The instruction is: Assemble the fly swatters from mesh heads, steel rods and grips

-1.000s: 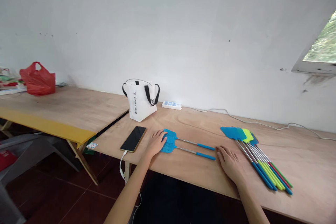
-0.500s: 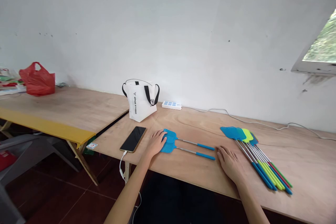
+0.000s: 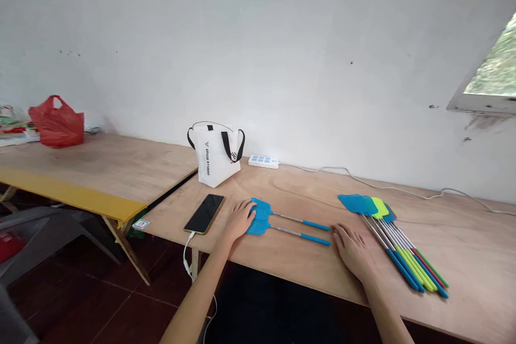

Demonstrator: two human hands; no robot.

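Observation:
Two blue fly swatters lie side by side on the wooden table, the far one (image 3: 264, 207) partly overlapping the near one (image 3: 260, 227), handles pointing right. My left hand (image 3: 241, 219) rests flat at the left edge of their heads, fingertips touching the blue mesh. Just past the handle ends, my right hand (image 3: 350, 244) lies palm down on the wood with its fingers stretched out, holding nothing. To the right of it is a fanned stack of fly swatters (image 3: 379, 209) in blue, teal and yellow-green, with metal shafts and coloured grips.
A phone (image 3: 205, 214) on a white cable lies left of my left hand. Behind stand a white bag (image 3: 217, 158) with black handles and a power strip (image 3: 263, 161), its cord running along the wall. A red plastic bag (image 3: 58, 123) sits on the neighbouring table (image 3: 121, 164).

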